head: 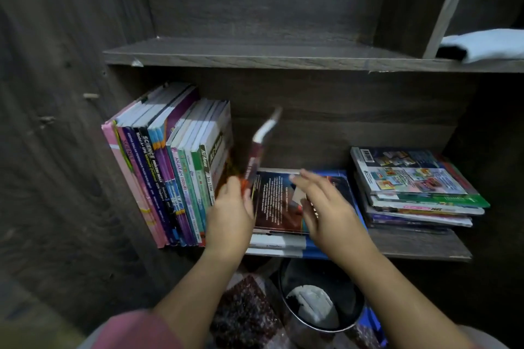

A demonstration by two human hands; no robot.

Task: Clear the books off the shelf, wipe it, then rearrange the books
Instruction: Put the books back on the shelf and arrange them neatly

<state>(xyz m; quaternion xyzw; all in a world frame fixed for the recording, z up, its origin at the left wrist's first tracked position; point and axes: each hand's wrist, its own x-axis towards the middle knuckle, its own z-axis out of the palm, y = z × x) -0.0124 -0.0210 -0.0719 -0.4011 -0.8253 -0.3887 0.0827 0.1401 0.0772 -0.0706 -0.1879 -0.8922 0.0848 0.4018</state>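
Slippage worries me most from here: the left hand [231, 207] pinches the thin red book [256, 159] low down, at its bottom edge only; the book stands upright just beside the row of standing books [170, 173], blurred, its top curling away. A hold that low on a floppy cover could let it fold or twist free, and I judge it would fall toward the black bin [351, 306] under the shelf edge. The row leans left; forcing the book in could drag the end volumes forward.

The right hand [323, 204] holds nothing, fingers straight over the flat pile [272, 201]; I cannot tell whether it touches. That pile seems to jut past the front lip, so 1 careless sweep might tip it.

The shelf board [419, 244] is dark wood grain; a 2nd stack [411, 178] lies at its right end. The upper shelf [255, 56] carries a white cloth [487, 45] at its right. Light is dim; patterned floor [243, 312] shows below.
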